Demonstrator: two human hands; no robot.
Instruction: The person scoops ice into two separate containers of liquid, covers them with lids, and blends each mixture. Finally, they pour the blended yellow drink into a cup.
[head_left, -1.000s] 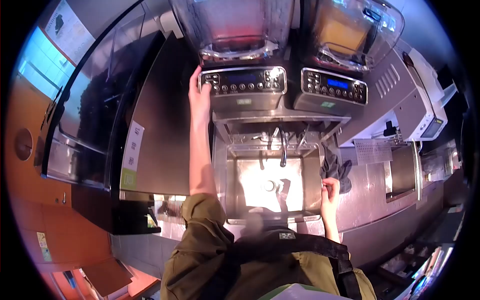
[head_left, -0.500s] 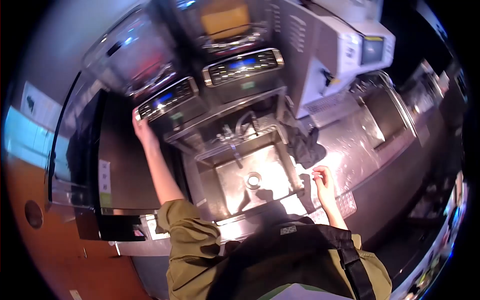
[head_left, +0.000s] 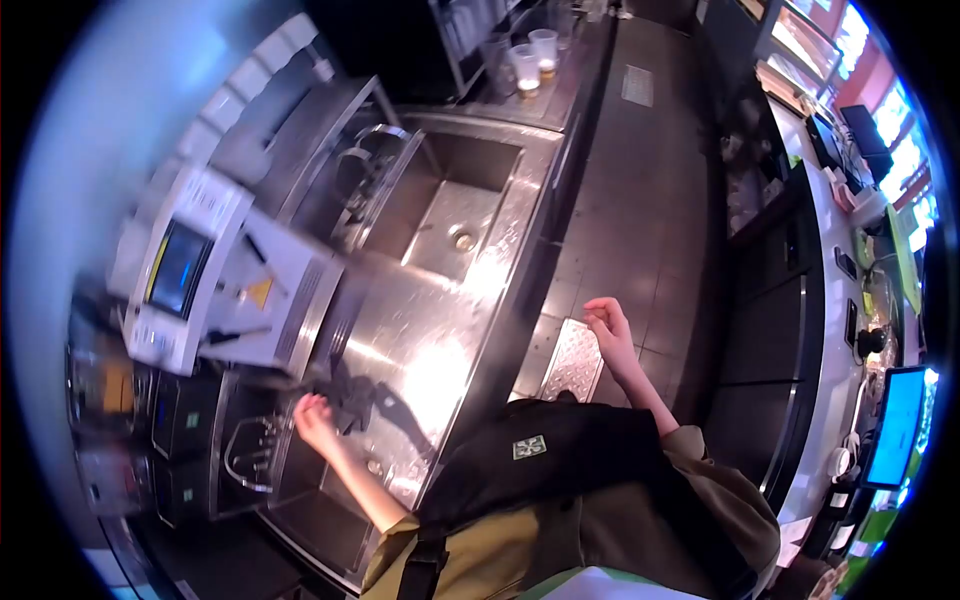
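Note:
My left hand (head_left: 315, 420) hangs over the steel counter (head_left: 415, 345), its fingers loosely bent and apart, with nothing visible in them. Just beyond its fingertips lies a dark cloth (head_left: 355, 398), apart from the hand as far as I can see. My right hand (head_left: 611, 328) is out over the floor, above a patterned metal step or plate (head_left: 575, 362). Its fingers are half curled and separate, holding nothing I can see. A white machine with a screen (head_left: 195, 270) stands on the counter's wall side.
A steel sink (head_left: 440, 215) with curved taps lies ahead; another sink (head_left: 322, 515) is at lower left. Plastic cups (head_left: 526, 70) stand on the far counter. A tiled walkway (head_left: 630, 190) runs between this counter and dark cabinets (head_left: 765, 330) on the right.
My view has swung right, from the two dispensers with lit panels toward the counter and walkway. My left hand has left the left dispenser's panel. My right hand is now over the floor.

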